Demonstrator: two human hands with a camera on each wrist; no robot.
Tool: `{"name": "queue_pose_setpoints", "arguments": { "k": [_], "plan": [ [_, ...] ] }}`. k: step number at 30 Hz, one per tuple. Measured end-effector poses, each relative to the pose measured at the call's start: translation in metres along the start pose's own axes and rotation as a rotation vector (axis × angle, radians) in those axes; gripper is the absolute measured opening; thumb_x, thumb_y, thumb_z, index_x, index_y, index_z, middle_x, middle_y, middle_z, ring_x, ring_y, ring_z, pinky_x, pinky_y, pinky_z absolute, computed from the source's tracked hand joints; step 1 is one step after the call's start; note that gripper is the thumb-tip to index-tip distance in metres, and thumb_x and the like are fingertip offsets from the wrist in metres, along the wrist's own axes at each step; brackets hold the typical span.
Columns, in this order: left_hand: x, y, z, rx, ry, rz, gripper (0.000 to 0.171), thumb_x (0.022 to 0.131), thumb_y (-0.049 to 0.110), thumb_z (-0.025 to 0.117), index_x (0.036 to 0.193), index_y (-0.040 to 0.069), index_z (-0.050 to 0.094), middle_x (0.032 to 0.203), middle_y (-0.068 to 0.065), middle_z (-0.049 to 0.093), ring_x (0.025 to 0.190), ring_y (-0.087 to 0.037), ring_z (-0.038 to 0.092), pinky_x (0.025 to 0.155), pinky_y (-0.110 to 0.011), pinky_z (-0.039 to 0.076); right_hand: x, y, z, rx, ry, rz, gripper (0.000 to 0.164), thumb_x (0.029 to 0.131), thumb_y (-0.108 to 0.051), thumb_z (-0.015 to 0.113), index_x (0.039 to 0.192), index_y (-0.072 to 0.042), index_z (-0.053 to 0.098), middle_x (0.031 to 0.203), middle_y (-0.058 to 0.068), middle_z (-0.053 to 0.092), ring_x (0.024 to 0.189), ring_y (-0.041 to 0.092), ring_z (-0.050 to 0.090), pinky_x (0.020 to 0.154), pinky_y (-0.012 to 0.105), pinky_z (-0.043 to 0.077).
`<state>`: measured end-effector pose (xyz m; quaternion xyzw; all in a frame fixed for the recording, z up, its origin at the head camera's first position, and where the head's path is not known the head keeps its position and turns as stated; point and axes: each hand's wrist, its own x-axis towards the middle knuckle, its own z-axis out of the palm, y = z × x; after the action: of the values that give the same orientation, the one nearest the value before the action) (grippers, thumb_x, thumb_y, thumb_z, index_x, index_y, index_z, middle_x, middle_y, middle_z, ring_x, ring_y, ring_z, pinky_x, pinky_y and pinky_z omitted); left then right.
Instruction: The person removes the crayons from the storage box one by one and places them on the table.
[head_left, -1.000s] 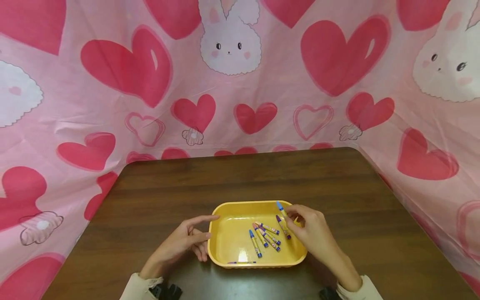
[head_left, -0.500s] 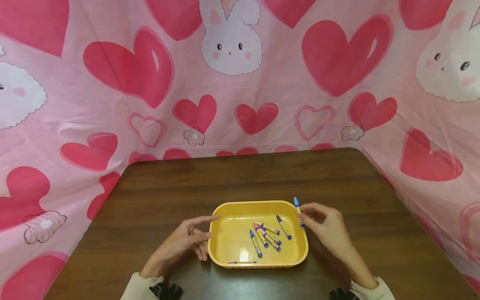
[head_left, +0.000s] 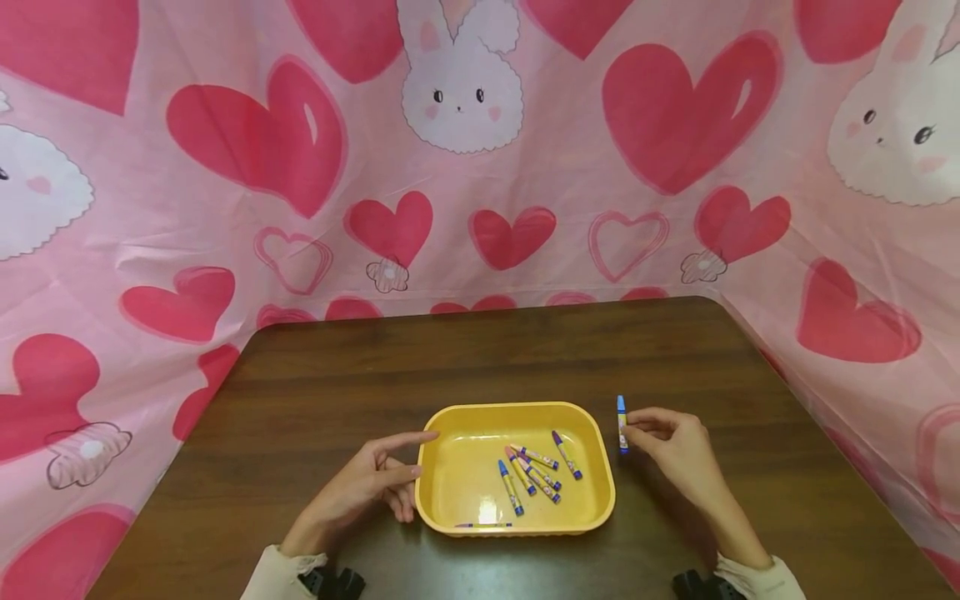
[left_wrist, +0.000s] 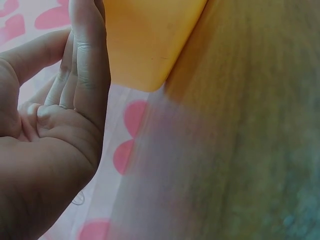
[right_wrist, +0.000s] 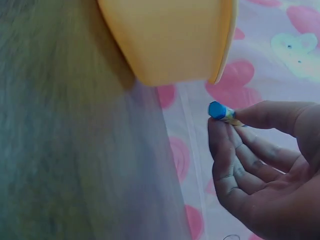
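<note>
My right hand point(head_left: 678, 454) pinches a light blue crayon point(head_left: 622, 425) between thumb and fingers, just right of the yellow tray point(head_left: 465, 471). The crayon stands nearly upright, blue tip up, with a yellow printed wrapper. In the right wrist view its blue end point(right_wrist: 217, 110) pokes out of the grip. At the tray's left side, my left hand point(head_left: 363, 483) has its index finger reaching over the rim and its thumb against the wall. Several crayons lie inside, mostly in a loose pile right of centre: a blue one point(head_left: 511, 487) and a purple one point(head_left: 567, 455) among them.
A dark wooden table point(head_left: 480, 358) carries the tray near its front side. One thin crayon point(head_left: 484, 525) lies along the tray's near wall. Behind and beside the table hangs a pink cloth point(head_left: 540, 167) with hearts and rabbits.
My right hand has carried the light blue crayon rightward from over the tray, past its right rim, turning it more upright. The left hand and the tray have stayed put.
</note>
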<state>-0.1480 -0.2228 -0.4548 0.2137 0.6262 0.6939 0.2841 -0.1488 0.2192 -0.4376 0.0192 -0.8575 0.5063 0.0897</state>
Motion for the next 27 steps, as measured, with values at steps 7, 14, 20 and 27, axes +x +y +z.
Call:
{"name": "queue_pose_setpoints", "arguments": {
  "k": [7, 14, 20, 27],
  "plan": [
    [-0.001, 0.0, 0.002, 0.008, 0.017, -0.018, 0.056, 0.101, 0.002, 0.053, 0.152, -0.005, 0.031, 0.077, -0.01, 0.073, 0.06, -0.018, 0.07, 0.057, -0.032, 0.06, 0.001, 0.007, 0.003, -0.138, -0.065, 0.091, 0.016, 0.084, -0.013, 0.079, 0.094, -0.001, 0.075, 0.084, 0.006, 0.075, 0.07, 0.01, 0.068, 0.059, 0.022, 0.053],
    [0.0, 0.0, 0.001, 0.018, 0.013, 0.009, 0.055, 0.101, 0.0, 0.052, 0.151, -0.007, 0.031, 0.077, -0.01, 0.072, 0.06, -0.018, 0.07, 0.056, -0.031, 0.059, 0.002, 0.014, 0.005, -0.195, -0.133, 0.156, 0.012, 0.084, -0.012, 0.077, 0.091, -0.002, 0.075, 0.077, 0.004, 0.073, 0.066, 0.014, 0.067, 0.056, 0.025, 0.054],
    [-0.001, -0.001, 0.001, 0.024, 0.012, 0.011, 0.054, 0.101, 0.0, 0.052, 0.151, -0.007, 0.031, 0.076, -0.01, 0.072, 0.06, -0.018, 0.07, 0.056, -0.03, 0.059, 0.0, 0.016, 0.009, -0.144, -0.147, 0.166, 0.01, 0.086, -0.007, 0.075, 0.09, 0.002, 0.073, 0.077, 0.008, 0.073, 0.063, 0.017, 0.069, 0.054, 0.027, 0.057],
    [-0.001, -0.001, 0.001, 0.043, 0.016, 0.014, 0.054, 0.101, 0.0, 0.052, 0.151, -0.006, 0.032, 0.075, -0.01, 0.072, 0.059, -0.018, 0.07, 0.056, -0.03, 0.059, -0.001, 0.012, 0.012, -0.091, -0.149, 0.183, 0.007, 0.087, 0.0, 0.071, 0.091, 0.006, 0.071, 0.079, 0.012, 0.072, 0.063, 0.02, 0.07, 0.054, 0.028, 0.059]
  ]
}}
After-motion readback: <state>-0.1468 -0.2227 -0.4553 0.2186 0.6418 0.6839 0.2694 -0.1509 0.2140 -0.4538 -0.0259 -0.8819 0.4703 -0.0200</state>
